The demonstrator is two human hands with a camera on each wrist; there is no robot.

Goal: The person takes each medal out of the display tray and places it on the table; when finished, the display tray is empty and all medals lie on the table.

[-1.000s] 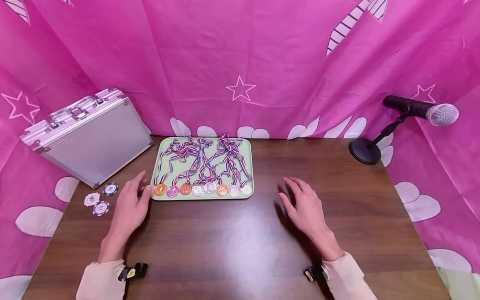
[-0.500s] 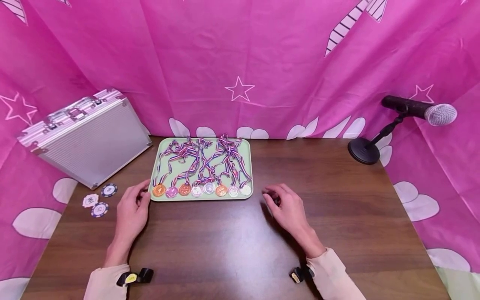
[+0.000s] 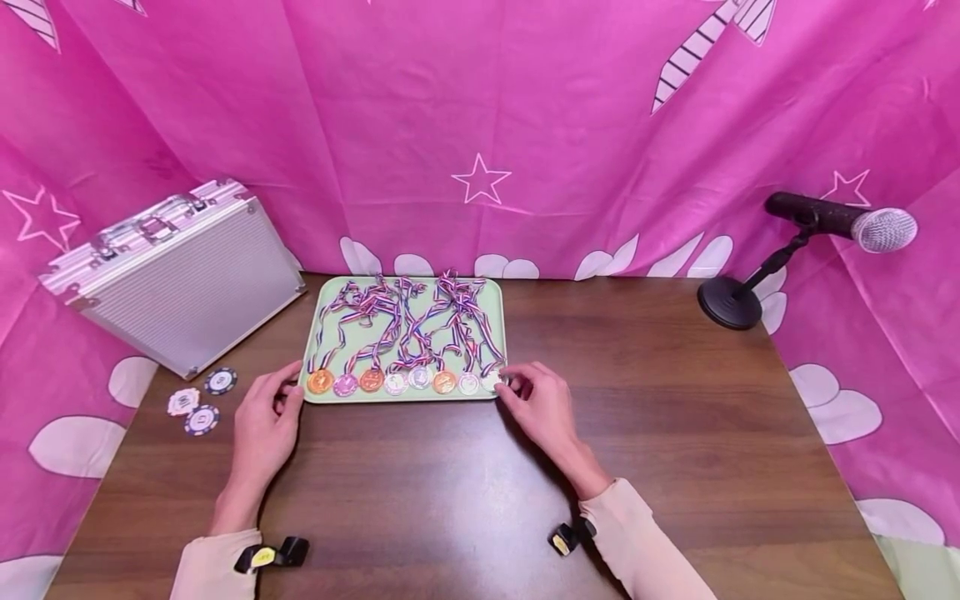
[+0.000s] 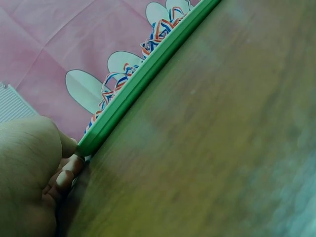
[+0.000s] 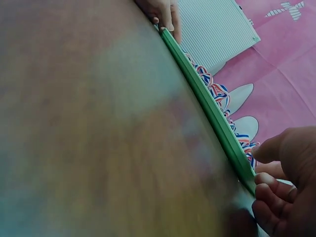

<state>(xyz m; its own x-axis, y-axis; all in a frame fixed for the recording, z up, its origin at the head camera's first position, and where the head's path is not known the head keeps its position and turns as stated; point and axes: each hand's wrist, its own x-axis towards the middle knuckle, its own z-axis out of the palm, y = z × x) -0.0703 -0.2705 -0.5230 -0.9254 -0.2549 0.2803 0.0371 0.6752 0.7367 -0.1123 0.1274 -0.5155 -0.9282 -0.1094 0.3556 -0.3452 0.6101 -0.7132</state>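
Note:
A light green tray lies on the wooden table, holding a row of medals along its near side. The medals, such as the orange medal and the pink medal, have striped ribbons heaped toward the back. My left hand grips the tray's near left corner, thumb at the rim and other fingers curled at the side. At the near right corner, my right hand has its thumb over the rim and its fingers curled against the outside.
A silver case stands at the back left. In front of it lie a white poker chip and two dark-edged ones. A microphone on a black stand is at the back right. Behind the table hangs a pink curtain.
My right hand has moved left across the table to the tray's right corner. My left hand has closed its fingers at the left corner. The tray stays put.

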